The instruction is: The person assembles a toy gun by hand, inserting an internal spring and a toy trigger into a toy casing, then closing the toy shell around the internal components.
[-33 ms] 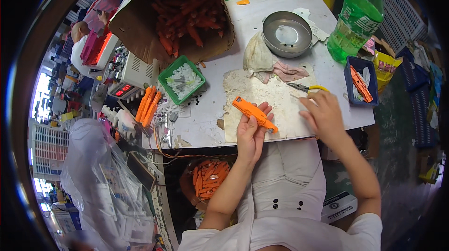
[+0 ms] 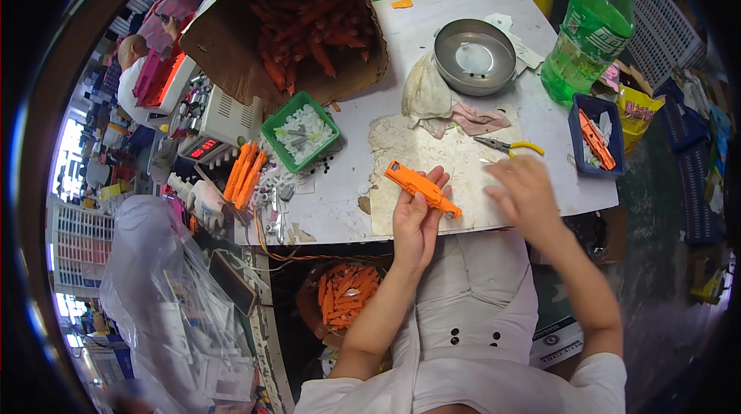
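Observation:
My left hand (image 2: 417, 223) is closed round an orange plastic toy-like part (image 2: 423, 188), long and narrow with a dark spot at each end. It lies slantwise across the fingers, above the table's near edge. My right hand (image 2: 527, 196) hovers to the right of it, fingers curled and smeared by motion. Whether something small sits at its fingertips, I cannot make out. Just beyond the right hand, pliers with yellow handles (image 2: 528, 147) rest on the worn board (image 2: 390, 153). Pink and whitish rags (image 2: 426, 96) lie behind the board, beside a round metal bowl (image 2: 475, 55).
A cardboard box (image 2: 224, 47) of orange parts stands at the far left. Before it are a green tray (image 2: 301, 132) of small white pieces and several orange parts (image 2: 245, 175). Rightward stand a green bottle (image 2: 584, 36) and a blue basket (image 2: 597, 135). Another person (image 2: 133, 78) sits far left.
My right hand has moved a little left and nearer to me, uncovering the pliers' handle. The left hand and the orange part have shifted only slightly.

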A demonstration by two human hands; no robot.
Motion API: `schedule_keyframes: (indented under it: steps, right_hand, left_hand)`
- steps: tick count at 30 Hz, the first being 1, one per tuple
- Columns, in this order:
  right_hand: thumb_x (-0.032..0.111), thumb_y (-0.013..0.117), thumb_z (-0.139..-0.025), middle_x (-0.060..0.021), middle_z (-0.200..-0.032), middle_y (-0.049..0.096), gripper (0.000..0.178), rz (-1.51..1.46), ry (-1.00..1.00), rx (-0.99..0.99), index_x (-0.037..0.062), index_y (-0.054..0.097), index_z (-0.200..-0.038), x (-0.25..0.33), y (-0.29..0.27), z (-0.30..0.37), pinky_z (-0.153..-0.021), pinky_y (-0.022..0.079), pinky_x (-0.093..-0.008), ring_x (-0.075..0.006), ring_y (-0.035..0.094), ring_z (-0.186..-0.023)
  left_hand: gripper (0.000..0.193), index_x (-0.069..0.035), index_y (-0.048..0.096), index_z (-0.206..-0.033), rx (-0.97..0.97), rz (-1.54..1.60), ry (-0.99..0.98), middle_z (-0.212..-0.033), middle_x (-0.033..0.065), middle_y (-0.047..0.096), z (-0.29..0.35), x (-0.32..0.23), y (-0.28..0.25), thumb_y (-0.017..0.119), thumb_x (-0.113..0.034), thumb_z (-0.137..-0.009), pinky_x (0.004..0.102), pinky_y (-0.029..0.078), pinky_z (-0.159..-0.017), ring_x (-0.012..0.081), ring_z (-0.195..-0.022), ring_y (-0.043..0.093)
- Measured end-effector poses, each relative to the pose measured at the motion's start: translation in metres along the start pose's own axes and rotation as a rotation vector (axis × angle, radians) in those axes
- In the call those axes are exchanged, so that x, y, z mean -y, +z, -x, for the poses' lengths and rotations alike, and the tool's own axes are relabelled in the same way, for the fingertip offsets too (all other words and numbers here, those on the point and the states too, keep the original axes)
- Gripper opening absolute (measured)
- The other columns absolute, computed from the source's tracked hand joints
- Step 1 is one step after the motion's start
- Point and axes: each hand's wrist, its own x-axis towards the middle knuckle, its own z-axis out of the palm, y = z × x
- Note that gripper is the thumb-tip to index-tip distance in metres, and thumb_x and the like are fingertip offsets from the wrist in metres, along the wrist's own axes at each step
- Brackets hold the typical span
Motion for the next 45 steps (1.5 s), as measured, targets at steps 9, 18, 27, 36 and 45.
schedule_keyframes:
  steps: [9,18,27,36,45]
  right_hand:
    - [0.018,0.065,-0.082,-0.0129,-0.092,0.062,0.036,-0.396,0.152,0.172,0.0009,0.056,-0.112,0.042,0.042,-0.010,-0.083,0.043,-0.0379,-0.0287,0.055,-0.089]
    - [0.016,0.065,-0.079,-0.0109,-0.097,0.056,0.034,-0.202,0.053,0.204,0.0029,0.059,-0.110,0.036,0.042,-0.002,-0.087,0.040,-0.0374,-0.0282,0.051,-0.095]
    - [0.014,0.065,-0.080,-0.0123,-0.100,0.054,0.036,-0.085,0.223,0.089,0.0018,0.059,-0.113,-0.002,0.045,-0.033,-0.086,0.040,-0.0373,-0.0290,0.050,-0.096]
    - [0.016,0.067,-0.078,-0.0083,-0.101,0.057,0.027,0.072,0.035,0.022,0.0077,0.062,-0.103,-0.010,0.061,-0.036,-0.091,0.037,-0.0403,-0.0277,0.050,-0.102]
    - [0.010,0.064,-0.077,-0.0042,-0.095,0.058,0.009,0.015,-0.190,0.210,0.0104,0.060,-0.085,-0.011,0.062,-0.044,-0.096,0.033,-0.0429,-0.0243,0.050,-0.106]
  left_hand:
    - [0.065,-0.003,0.017,-0.146,-0.268,-0.376,0.319,-0.139,0.0108,0.035,0.021,-0.049,0.012,0.053,-0.013,-0.093,0.0375,0.028,-0.110,0.0253,-0.127,0.039]
    - [0.036,-0.012,0.039,-0.123,0.572,-0.025,0.390,-0.115,0.0117,0.042,0.096,-0.197,0.143,0.053,-0.023,-0.092,0.0257,0.037,-0.038,0.0189,-0.062,0.055]
    - [0.032,-0.014,0.051,-0.110,0.659,0.282,0.018,-0.117,0.0141,0.045,0.073,-0.188,0.157,0.064,-0.016,-0.081,0.0281,0.048,-0.060,0.0252,-0.083,0.057]
    - [0.030,-0.016,0.055,-0.105,0.042,0.322,0.306,-0.118,0.0154,0.046,0.117,-0.192,0.170,0.067,-0.011,-0.078,0.0302,0.054,-0.065,0.0285,-0.082,0.059]
    - [0.027,-0.015,0.053,-0.105,0.463,0.205,-0.179,-0.103,0.0152,0.055,0.094,-0.217,0.153,0.067,-0.012,-0.082,0.0286,0.053,-0.068,0.0206,-0.081,0.060]
